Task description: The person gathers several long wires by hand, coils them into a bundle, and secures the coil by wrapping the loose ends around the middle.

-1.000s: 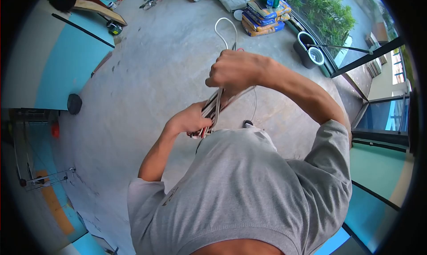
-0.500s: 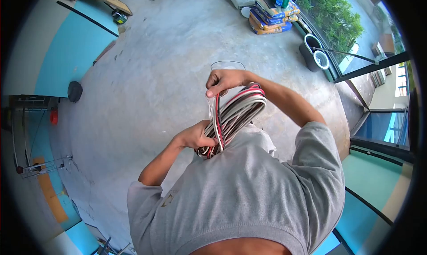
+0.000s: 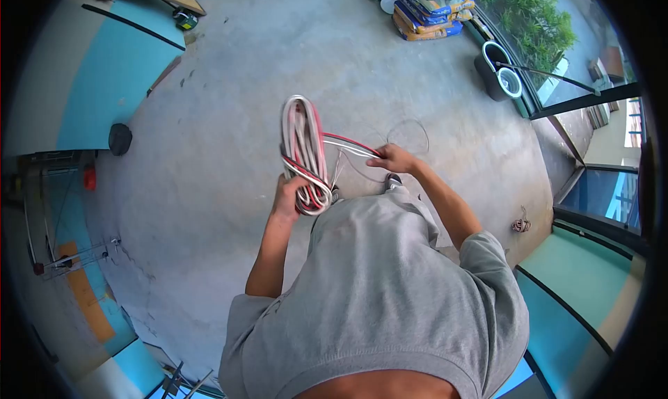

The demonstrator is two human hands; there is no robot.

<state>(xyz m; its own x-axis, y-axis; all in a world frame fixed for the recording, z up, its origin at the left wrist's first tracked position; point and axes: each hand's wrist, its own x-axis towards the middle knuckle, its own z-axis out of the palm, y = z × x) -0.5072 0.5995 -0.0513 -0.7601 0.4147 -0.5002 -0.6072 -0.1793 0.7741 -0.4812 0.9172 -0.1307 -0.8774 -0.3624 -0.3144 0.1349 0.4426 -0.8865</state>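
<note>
A long coiled bundle of red, black and white wires [image 3: 306, 141] stands up in front of my body, with my left hand [image 3: 287, 196] closed round its lower end. From the bundle a stretch of wires runs to the right, and my right hand [image 3: 395, 159] pinches it. Some wires wrap across the lower part of the bundle. A thin loose wire [image 3: 426, 138] curves over the floor beyond my right hand.
On the floor [image 3: 223, 121], stacked bags [image 3: 428, 13] stand at the top, beside buckets [image 3: 497, 72] near the glass. A small wire coil [image 3: 520, 225] lies at right. A dark round object [image 3: 120, 140] is by the left wall.
The bundle has swung from tilted to nearly upright and moved left with my left hand. My right hand has moved right and down, drawing the wires sideways. The small coil at right has come into view.
</note>
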